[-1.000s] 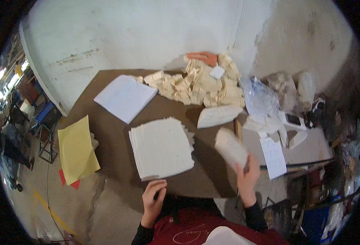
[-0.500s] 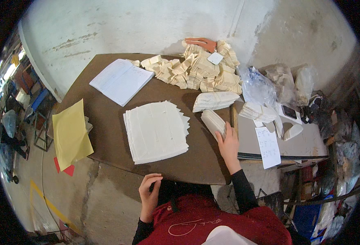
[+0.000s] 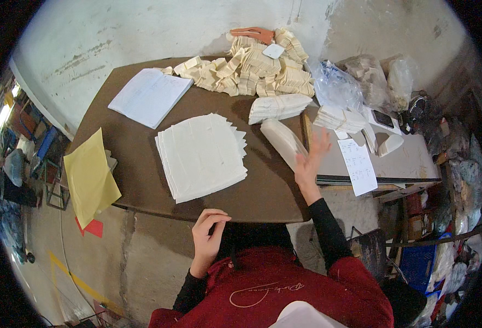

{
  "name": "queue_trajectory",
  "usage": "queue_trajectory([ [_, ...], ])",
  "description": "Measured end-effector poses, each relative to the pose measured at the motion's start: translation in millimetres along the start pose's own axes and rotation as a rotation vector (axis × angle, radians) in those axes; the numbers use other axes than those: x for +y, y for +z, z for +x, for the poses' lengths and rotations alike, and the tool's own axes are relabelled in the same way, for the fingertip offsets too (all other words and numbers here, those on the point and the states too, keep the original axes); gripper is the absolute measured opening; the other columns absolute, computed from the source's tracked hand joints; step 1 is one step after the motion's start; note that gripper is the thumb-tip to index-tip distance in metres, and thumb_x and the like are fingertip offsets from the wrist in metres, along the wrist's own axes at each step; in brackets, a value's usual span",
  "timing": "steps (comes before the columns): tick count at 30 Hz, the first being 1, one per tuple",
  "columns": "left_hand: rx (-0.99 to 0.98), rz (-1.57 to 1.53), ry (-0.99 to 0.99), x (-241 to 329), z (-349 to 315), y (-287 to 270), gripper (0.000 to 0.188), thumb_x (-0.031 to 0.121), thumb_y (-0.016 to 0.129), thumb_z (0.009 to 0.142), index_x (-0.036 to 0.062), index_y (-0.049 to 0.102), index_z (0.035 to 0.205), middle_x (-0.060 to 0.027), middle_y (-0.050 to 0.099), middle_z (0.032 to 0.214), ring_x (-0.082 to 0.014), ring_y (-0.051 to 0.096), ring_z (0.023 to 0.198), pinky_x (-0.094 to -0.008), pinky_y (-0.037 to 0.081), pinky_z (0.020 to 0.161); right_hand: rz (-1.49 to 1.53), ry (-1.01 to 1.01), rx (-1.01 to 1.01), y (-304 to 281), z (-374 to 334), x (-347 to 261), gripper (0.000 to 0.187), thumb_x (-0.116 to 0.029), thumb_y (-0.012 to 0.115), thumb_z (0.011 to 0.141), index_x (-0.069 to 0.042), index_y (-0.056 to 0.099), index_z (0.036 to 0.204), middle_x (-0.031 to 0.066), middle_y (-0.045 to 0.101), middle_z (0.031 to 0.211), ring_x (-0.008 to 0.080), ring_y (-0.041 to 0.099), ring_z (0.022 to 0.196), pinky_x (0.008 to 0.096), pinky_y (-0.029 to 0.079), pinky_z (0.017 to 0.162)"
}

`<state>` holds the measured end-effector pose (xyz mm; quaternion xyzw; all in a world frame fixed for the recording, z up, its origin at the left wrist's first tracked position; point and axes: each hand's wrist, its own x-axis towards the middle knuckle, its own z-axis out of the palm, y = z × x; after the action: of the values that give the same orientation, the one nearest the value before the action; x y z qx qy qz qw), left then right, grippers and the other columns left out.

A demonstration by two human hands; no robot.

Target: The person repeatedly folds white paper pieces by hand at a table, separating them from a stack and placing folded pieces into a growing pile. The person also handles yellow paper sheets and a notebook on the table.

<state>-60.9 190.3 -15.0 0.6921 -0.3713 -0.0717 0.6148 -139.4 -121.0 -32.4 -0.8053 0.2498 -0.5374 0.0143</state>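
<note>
My right hand (image 3: pixel 312 164) is spread beside a slim stack of white cut pieces (image 3: pixel 282 141) at the table's right edge. Its fingers are slightly blurred, and its thumb side is close to the stack; whether they touch I cannot tell. At the front edge my left hand (image 3: pixel 210 232) is loosely curled with nothing visible in it. A broad, layered pile of white pieces (image 3: pixel 201 157) with jagged right edges lies mid-table. Behind the slim stack rests another bundle of white pieces (image 3: pixel 280 107).
Cream bundles (image 3: pixel 252 68) are heaped against the wall, under an orange item (image 3: pixel 253 35) and a small white box (image 3: pixel 274 51). An open notebook (image 3: pixel 151 95) lies far left, a yellow sheet (image 3: pixel 90 174) nearer. The side table (image 3: pixel 405 164) holds a phone (image 3: pixel 382 118) and written paper (image 3: pixel 357 167).
My right hand has come off the slim white stack, its fingers spreading to the right. My left hand stays curled at the table's front edge. The whole view has shifted slightly.
</note>
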Motion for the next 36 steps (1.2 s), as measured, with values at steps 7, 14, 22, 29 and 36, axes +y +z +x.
queue_trajectory([
  [7,0.034,-0.05,-0.054,1,-13,-5,0.013,-0.005,0.059,0.086,-0.0002,0.064,0.097,-0.0104,0.064,0.093,-0.0187,0.062,0.085,-0.0274,0.048,0.077,0.36,0.177,0.399,-67,-46,12,0.062,-0.039,0.047,0.097,0.003,0.028,0.138,0.019,0.034,0.145,0.0317,0.033,0.135,0.0474,0.025,0.111],
  [14,-0.035,-0.108,-0.024,9,-14,-7,0.012,-0.005,0.061,0.086,0.0004,0.064,0.097,-0.0103,0.065,0.093,-0.0194,0.062,0.086,-0.0279,0.048,0.079,0.16,0.646,-0.45,-161,-273,-15,0.052,-0.023,0.051,0.096,0.001,0.035,0.139,0.0198,0.04,0.142,0.0313,0.04,0.13,0.0426,0.028,0.11],
  [22,-0.128,-0.115,0.149,45,8,-31,0.011,-0.006,0.061,0.085,0.0012,0.065,0.092,-0.0096,0.068,0.089,-0.0186,0.064,0.083,-0.0281,0.049,0.076,0.43,1.058,-1.221,-216,-316,-1,0.022,-0.015,0.059,0.085,0.001,0.071,0.093,0.0099,0.07,0.08,0.0153,0.064,0.069,0.0328,0.052,0.065],
  [29,-0.061,-0.132,0.013,32,10,-34,0.012,-0.007,0.06,0.085,0.0,0.064,0.094,-0.0094,0.066,0.091,-0.0173,0.063,0.084,-0.0266,0.048,0.076,0.513,1.297,-1.309,-224,-250,-15,0.03,-0.023,0.064,0.088,0.002,0.067,0.105,0.0031,0.067,0.083,0.0122,0.059,0.067,0.0304,0.048,0.06],
  [36,-0.101,-0.133,-0.091,18,11,-27,0.011,-0.006,0.058,0.087,-0.0007,0.064,0.094,-0.0088,0.065,0.091,-0.016,0.061,0.085,-0.0261,0.046,0.077,0.487,1.642,-0.979,-237,-234,-45,0.044,-0.026,0.066,0.088,0.005,0.061,0.118,0.0136,0.065,0.113,0.0206,0.061,0.101,0.0311,0.048,0.089],
])
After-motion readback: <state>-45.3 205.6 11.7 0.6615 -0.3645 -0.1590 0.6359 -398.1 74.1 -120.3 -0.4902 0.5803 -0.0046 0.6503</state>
